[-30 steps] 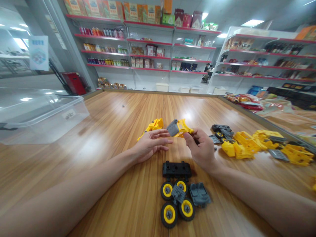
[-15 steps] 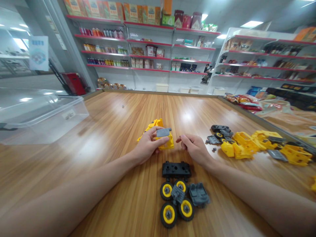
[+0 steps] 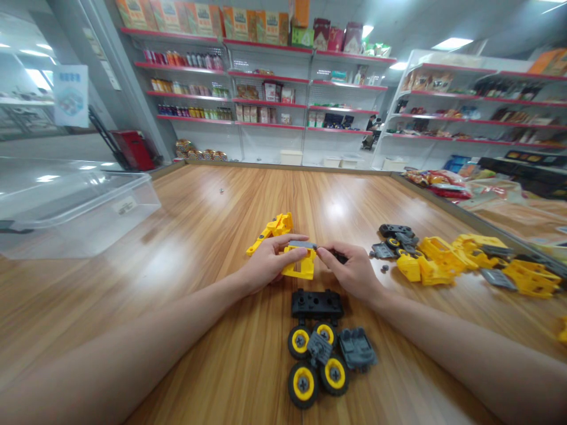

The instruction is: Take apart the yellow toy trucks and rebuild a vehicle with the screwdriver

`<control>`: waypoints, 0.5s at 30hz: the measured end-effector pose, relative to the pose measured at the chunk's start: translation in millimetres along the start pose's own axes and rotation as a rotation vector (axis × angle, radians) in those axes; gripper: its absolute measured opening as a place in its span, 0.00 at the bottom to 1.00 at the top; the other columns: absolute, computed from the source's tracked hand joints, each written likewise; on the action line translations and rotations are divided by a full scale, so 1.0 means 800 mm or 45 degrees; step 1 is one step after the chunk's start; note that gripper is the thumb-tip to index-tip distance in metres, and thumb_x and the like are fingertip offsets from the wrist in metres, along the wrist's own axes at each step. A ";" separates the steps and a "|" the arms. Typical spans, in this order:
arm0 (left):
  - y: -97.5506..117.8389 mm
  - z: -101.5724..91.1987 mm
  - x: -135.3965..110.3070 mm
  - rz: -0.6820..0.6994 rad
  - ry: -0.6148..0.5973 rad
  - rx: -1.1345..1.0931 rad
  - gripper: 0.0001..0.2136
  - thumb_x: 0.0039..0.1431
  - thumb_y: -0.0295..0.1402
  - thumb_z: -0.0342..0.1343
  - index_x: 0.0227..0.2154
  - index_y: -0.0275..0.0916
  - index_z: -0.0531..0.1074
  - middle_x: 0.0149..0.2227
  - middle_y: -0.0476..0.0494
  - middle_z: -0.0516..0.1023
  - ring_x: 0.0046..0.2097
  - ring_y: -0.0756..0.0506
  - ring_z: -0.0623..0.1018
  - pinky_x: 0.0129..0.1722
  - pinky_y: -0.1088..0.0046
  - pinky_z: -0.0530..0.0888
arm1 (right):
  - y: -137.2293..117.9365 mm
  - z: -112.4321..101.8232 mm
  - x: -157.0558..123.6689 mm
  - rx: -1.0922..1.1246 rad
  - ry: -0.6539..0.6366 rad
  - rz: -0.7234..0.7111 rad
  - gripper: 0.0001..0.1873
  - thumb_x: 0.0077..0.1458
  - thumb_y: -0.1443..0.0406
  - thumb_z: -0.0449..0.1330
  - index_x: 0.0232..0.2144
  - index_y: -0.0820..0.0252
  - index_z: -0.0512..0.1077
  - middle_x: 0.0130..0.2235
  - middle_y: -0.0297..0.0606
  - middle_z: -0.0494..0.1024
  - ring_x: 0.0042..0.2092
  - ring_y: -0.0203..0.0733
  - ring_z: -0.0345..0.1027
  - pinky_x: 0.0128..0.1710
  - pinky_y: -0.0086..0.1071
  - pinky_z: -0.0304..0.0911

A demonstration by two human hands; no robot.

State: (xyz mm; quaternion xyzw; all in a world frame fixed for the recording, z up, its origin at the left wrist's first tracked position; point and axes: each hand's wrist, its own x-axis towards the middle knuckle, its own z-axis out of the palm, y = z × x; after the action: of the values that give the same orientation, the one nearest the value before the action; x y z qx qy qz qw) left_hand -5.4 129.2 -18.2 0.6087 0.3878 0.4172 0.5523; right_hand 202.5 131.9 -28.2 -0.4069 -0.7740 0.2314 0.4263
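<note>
Yellow toy piece, grey plate on top, held between both hands over the wooden surface. Left hand with fingers clasped round its left side; right hand with fingertips pinched on its right edge. Just nearer: black chassis, then yellow-hubbed wheels.

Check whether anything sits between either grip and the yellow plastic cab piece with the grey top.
Nothing visible does. The left grip and right grip both touch the yellow plastic cab piece directly, one on each side.
</note>
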 end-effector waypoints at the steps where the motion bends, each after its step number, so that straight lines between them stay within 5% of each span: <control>1: 0.000 0.000 0.000 -0.017 -0.004 0.002 0.22 0.58 0.44 0.59 0.53 0.40 0.71 0.34 0.45 0.77 0.22 0.55 0.69 0.15 0.83 0.61 | 0.000 0.000 0.000 -0.004 0.003 -0.003 0.14 0.62 0.59 0.56 0.35 0.61 0.77 0.28 0.34 0.74 0.30 0.36 0.65 0.31 0.28 0.59; 5: 0.000 -0.002 -0.001 -0.051 -0.037 -0.019 0.25 0.62 0.48 0.52 0.56 0.40 0.69 0.27 0.49 0.73 0.14 0.59 0.58 0.09 0.83 0.55 | 0.001 0.000 0.000 -0.021 -0.012 -0.014 0.13 0.62 0.60 0.56 0.34 0.61 0.77 0.28 0.33 0.74 0.30 0.36 0.65 0.30 0.28 0.59; 15: -0.007 -0.006 0.002 -0.096 -0.111 -0.055 0.22 0.62 0.48 0.50 0.41 0.32 0.76 0.20 0.52 0.66 0.14 0.57 0.57 0.09 0.83 0.53 | 0.001 -0.001 0.002 -0.104 -0.141 -0.107 0.12 0.62 0.62 0.56 0.33 0.60 0.79 0.29 0.35 0.76 0.31 0.37 0.68 0.32 0.30 0.60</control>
State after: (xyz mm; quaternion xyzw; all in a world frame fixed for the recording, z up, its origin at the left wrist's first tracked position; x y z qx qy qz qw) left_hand -9.6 133.2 -23.4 0.5991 0.3769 0.3776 0.5970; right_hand 203.4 133.4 -27.5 -0.3777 -0.8216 0.2037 0.3752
